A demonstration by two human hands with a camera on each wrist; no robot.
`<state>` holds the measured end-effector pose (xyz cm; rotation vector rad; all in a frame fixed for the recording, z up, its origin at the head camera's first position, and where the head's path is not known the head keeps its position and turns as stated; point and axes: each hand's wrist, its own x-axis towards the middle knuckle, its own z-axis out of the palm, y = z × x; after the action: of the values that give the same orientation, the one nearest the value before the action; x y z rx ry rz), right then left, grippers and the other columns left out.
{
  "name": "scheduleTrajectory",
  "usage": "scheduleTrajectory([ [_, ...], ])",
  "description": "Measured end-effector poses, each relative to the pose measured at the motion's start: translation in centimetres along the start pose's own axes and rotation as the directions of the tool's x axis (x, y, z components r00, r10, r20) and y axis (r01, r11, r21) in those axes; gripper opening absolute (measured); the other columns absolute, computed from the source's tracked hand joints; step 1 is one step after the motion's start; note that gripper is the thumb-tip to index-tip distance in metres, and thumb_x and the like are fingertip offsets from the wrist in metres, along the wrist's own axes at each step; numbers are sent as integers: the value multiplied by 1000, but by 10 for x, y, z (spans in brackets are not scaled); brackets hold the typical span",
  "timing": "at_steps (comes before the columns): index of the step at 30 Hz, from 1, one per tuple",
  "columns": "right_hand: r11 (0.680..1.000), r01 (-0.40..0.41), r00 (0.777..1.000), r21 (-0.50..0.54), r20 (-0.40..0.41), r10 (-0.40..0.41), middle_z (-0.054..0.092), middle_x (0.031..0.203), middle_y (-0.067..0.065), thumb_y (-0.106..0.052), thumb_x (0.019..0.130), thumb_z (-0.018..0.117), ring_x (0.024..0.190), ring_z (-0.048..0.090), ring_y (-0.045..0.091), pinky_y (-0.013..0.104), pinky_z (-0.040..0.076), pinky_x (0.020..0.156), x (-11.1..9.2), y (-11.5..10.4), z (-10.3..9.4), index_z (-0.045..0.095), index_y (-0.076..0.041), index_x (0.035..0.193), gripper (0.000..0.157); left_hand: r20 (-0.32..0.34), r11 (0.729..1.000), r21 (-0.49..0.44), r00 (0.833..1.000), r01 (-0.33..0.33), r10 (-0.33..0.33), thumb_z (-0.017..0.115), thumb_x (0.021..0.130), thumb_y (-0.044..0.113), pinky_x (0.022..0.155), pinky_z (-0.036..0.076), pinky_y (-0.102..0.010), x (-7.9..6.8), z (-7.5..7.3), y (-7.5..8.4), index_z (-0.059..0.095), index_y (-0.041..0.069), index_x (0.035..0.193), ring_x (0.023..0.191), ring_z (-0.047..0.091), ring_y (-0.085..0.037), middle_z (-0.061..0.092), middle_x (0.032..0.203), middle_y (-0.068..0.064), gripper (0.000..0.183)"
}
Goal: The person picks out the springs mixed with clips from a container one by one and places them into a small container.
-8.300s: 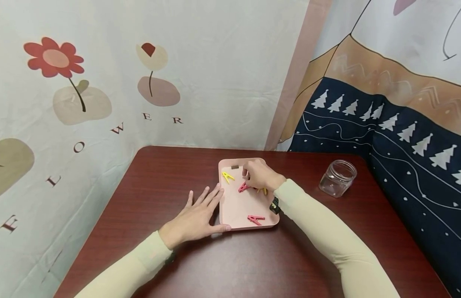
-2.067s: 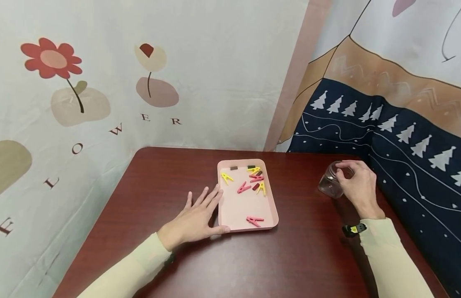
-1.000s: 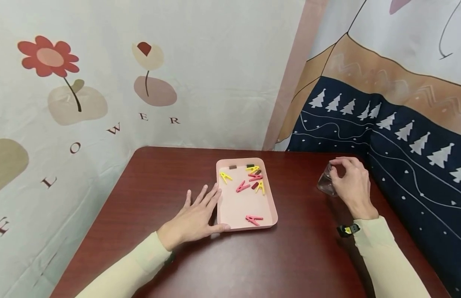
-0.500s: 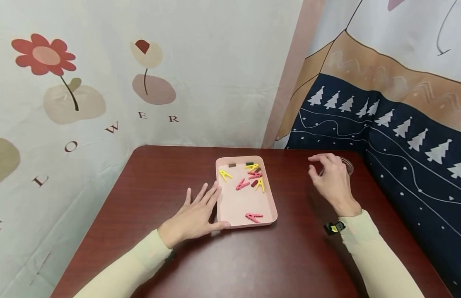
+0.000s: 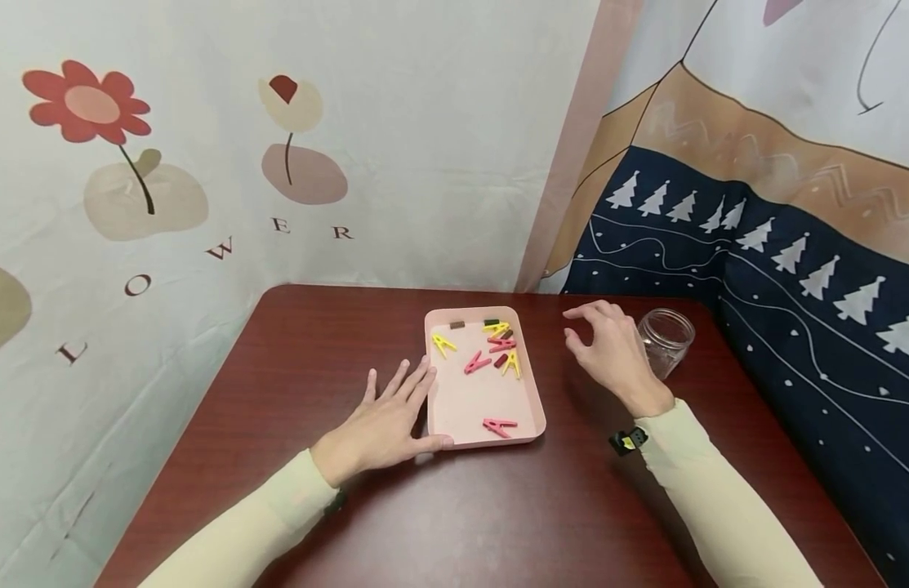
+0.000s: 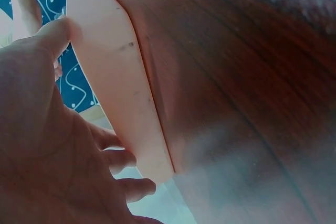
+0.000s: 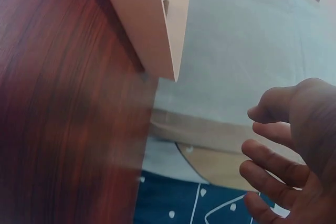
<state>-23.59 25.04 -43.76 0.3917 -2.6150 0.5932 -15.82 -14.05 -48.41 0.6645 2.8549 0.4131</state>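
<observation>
A shallow pink tray (image 5: 479, 404) lies on the table in the head view. My left hand (image 5: 380, 429) rests flat with spread fingers at its left side, thumb at the near corner. The left wrist view shows that hand (image 6: 47, 129) against the tray's outer wall (image 6: 113, 61). In the tray are pink clothespins (image 5: 500, 426), yellow clothespins (image 5: 443, 343) and small dark ribbed pieces (image 5: 457, 325). My right hand (image 5: 612, 351) hovers between tray and jar, thumb and fingers apart with nothing between them. The right wrist view shows this hand (image 7: 299, 150) beyond the tray's end (image 7: 144, 19).
A clear open jar (image 5: 667, 335) without a lid stands just right of my right hand, partly behind it. The dark red table (image 5: 336, 327) meets a pale flower-printed curtain (image 5: 425, 163) at the back and a navy tree-printed cloth (image 5: 792, 327) at the right.
My right hand was over the tray, then at the jar's mouth, and has since moved left off the jar toward the tray. My left hand stays put. The view has shifted slightly.
</observation>
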Motion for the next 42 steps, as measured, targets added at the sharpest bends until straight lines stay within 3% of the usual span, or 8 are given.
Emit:
scheduleTrajectory([
  [13,999,-44,971,-13,233,46,77,144,22,-21,105,87,133,69,43,67,58,120,14,-25,17,82,-9,140,38,-4,1000,-5,1000,2,-2,67,103,86,140,6,-88,-1,0,1,19,14,189,185,12,-46,9,199,-7,122],
  [20,999,-43,956,-8,289,44,77,143,20,-24,105,87,133,69,41,65,60,118,21,-35,29,83,-9,139,37,2,1000,-3,1000,2,-2,66,103,86,139,6,-88,-2,-1,1,19,14,189,185,12,-46,9,199,-6,122],
  [32,999,10,927,-32,375,3,80,131,18,-26,103,90,119,69,34,53,66,101,30,-56,50,89,-9,129,31,2,1000,0,1000,1,-1,67,104,85,139,6,-89,-1,0,0,19,13,189,184,12,-47,9,199,-7,120],
  [42,992,51,885,-112,466,8,78,136,14,-34,99,95,126,65,31,53,57,112,33,-68,66,89,-10,128,38,4,1000,-4,1000,0,0,65,103,88,139,5,-88,-1,1,0,18,14,189,185,12,-46,8,200,-7,122],
])
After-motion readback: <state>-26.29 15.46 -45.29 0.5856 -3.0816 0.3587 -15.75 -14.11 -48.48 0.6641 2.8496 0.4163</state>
